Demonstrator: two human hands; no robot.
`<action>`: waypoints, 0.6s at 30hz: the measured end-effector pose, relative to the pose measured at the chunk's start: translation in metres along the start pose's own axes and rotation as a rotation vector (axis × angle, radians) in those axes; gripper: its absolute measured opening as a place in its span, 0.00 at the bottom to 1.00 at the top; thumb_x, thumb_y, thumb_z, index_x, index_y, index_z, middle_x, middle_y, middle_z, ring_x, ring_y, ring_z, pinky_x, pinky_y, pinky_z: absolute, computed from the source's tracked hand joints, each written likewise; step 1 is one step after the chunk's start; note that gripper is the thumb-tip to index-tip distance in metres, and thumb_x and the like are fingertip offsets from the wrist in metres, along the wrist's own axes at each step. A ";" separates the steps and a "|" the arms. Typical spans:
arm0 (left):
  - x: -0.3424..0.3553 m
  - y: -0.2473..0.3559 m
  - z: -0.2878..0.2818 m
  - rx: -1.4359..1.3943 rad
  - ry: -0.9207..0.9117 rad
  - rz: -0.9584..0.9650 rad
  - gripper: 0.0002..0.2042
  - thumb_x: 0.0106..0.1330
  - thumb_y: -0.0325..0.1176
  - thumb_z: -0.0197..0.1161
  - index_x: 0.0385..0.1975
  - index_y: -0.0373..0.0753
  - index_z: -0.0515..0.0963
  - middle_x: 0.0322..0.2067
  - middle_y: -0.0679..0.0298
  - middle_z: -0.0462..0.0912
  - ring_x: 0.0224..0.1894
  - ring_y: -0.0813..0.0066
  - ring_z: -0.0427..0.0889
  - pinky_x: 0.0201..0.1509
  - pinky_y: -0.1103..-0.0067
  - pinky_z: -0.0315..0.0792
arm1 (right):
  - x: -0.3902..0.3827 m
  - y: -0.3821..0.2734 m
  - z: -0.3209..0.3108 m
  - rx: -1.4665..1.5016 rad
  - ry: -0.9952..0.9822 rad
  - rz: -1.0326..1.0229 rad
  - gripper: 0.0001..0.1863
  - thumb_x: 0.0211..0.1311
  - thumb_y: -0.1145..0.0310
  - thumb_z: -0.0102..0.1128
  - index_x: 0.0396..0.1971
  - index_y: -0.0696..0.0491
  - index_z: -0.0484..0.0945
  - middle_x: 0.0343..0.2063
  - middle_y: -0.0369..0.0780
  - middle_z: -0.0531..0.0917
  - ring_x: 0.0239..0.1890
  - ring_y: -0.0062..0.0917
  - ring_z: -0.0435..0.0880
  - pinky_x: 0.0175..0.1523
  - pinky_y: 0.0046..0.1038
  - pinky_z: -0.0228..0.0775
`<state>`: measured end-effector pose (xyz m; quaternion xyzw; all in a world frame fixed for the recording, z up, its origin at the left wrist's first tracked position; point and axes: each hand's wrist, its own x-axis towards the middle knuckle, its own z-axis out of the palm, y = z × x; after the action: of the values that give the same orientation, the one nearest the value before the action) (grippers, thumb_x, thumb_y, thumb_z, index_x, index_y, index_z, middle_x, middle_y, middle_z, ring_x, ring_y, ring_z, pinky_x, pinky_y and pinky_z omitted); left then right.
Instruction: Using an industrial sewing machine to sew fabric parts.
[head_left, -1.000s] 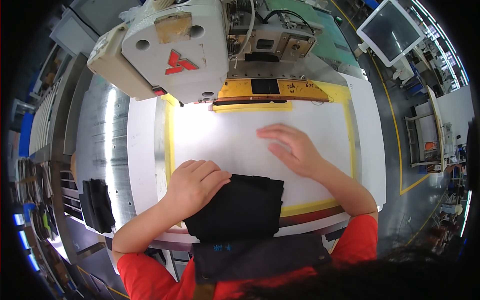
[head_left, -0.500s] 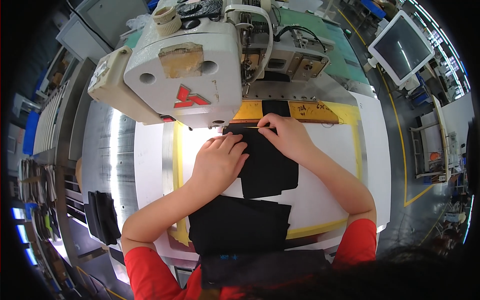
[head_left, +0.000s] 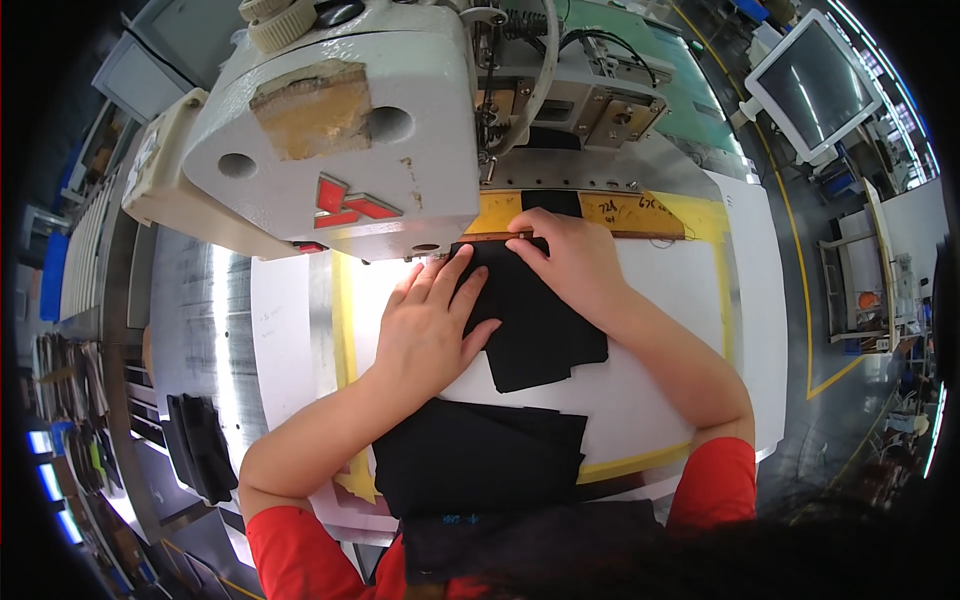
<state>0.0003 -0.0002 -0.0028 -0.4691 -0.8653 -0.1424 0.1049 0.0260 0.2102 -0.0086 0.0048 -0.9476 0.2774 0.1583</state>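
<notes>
My left hand [head_left: 430, 325] lies with fingers spread on a black fabric piece [head_left: 545, 330] under the front of the white machine head [head_left: 310, 130]. My right hand [head_left: 565, 255] curls thumb and index finger at that piece's back edge, against a yellow plate [head_left: 630, 215] with dark markings; what is between those fingertips is too small to make out. A second black stack of fabric [head_left: 470, 460] lies nearer me on the white board [head_left: 645, 380], whose border has yellow tape.
A folded black bundle [head_left: 195, 445] rests on the metal surface [head_left: 190, 320] at the left. A monitor [head_left: 810, 85] on an arm stands at back right, near a wheeled table [head_left: 860, 270] beside the aisle. Metal fittings and hoses [head_left: 560, 100] overhang the board.
From one second ago, both hands have moved toward the machine, and a black piece now lies under them near the yellow plate. Since half a second ago they have shifted only slightly.
</notes>
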 end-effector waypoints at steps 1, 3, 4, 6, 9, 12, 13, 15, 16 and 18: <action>0.000 0.000 0.000 -0.002 0.002 0.005 0.24 0.57 0.46 0.64 0.51 0.41 0.75 0.57 0.58 0.70 0.55 0.58 0.73 0.59 0.66 0.65 | -0.001 0.002 0.001 -0.020 0.029 -0.028 0.10 0.56 0.62 0.64 0.34 0.49 0.77 0.23 0.36 0.81 0.24 0.29 0.80 0.29 0.29 0.69; 0.001 -0.001 -0.001 -0.038 -0.006 -0.004 0.26 0.55 0.45 0.66 0.53 0.42 0.74 0.59 0.61 0.70 0.62 0.60 0.67 0.61 0.66 0.62 | -0.002 0.005 -0.003 -0.047 0.063 -0.052 0.10 0.55 0.62 0.65 0.34 0.49 0.77 0.24 0.36 0.81 0.24 0.29 0.80 0.29 0.29 0.70; 0.002 -0.001 -0.001 -0.042 -0.003 0.004 0.26 0.55 0.45 0.66 0.53 0.42 0.74 0.59 0.61 0.70 0.62 0.60 0.67 0.61 0.66 0.62 | -0.003 0.008 -0.007 -0.024 0.066 -0.028 0.11 0.54 0.62 0.66 0.35 0.49 0.77 0.24 0.35 0.81 0.25 0.28 0.81 0.30 0.28 0.69; 0.002 0.000 -0.001 -0.043 -0.017 -0.013 0.26 0.54 0.46 0.66 0.53 0.43 0.74 0.59 0.61 0.69 0.62 0.60 0.67 0.61 0.66 0.61 | -0.006 0.011 -0.017 -0.005 0.072 -0.002 0.11 0.53 0.63 0.66 0.35 0.50 0.78 0.25 0.35 0.81 0.26 0.28 0.81 0.30 0.27 0.69; 0.002 -0.001 -0.001 0.000 0.019 0.021 0.27 0.55 0.47 0.65 0.53 0.42 0.75 0.58 0.60 0.69 0.54 0.58 0.72 0.57 0.67 0.64 | -0.011 0.016 -0.036 -0.023 -0.097 0.203 0.13 0.52 0.64 0.67 0.37 0.50 0.78 0.31 0.35 0.81 0.29 0.27 0.81 0.32 0.26 0.71; 0.002 0.000 -0.002 0.015 0.007 0.006 0.27 0.55 0.47 0.65 0.53 0.42 0.74 0.58 0.60 0.69 0.55 0.58 0.71 0.58 0.66 0.63 | -0.019 0.021 -0.045 0.019 -0.049 0.202 0.13 0.53 0.66 0.66 0.39 0.50 0.79 0.37 0.37 0.80 0.36 0.27 0.81 0.39 0.28 0.72; 0.002 0.000 -0.001 0.013 0.006 0.013 0.27 0.55 0.47 0.65 0.53 0.42 0.74 0.58 0.60 0.69 0.55 0.58 0.71 0.58 0.66 0.63 | -0.023 0.019 -0.046 -0.029 -0.035 0.099 0.14 0.54 0.65 0.65 0.41 0.50 0.78 0.41 0.38 0.80 0.40 0.27 0.80 0.44 0.29 0.71; 0.001 -0.001 -0.001 0.043 -0.005 0.008 0.27 0.55 0.46 0.65 0.54 0.41 0.74 0.59 0.59 0.69 0.57 0.58 0.70 0.58 0.66 0.63 | -0.033 0.010 -0.046 -0.079 -0.019 0.004 0.15 0.55 0.65 0.64 0.43 0.51 0.78 0.44 0.38 0.79 0.45 0.28 0.79 0.49 0.31 0.70; 0.002 0.000 -0.002 0.038 -0.015 0.002 0.27 0.54 0.46 0.66 0.54 0.42 0.74 0.59 0.59 0.69 0.59 0.59 0.70 0.58 0.66 0.62 | -0.038 -0.002 -0.043 -0.142 -0.057 -0.085 0.18 0.56 0.63 0.63 0.46 0.53 0.77 0.47 0.40 0.77 0.50 0.30 0.77 0.53 0.33 0.67; 0.004 0.003 -0.004 0.022 -0.027 -0.005 0.27 0.54 0.44 0.66 0.55 0.42 0.73 0.60 0.60 0.69 0.60 0.60 0.68 0.59 0.67 0.62 | -0.049 -0.018 -0.034 -0.211 -0.087 -0.164 0.21 0.57 0.61 0.62 0.49 0.55 0.75 0.51 0.42 0.76 0.55 0.32 0.74 0.58 0.35 0.64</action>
<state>0.0011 0.0033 0.0023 -0.4675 -0.8693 -0.1269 0.0981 0.0845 0.2095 0.0131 0.0777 -0.9739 0.1620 0.1387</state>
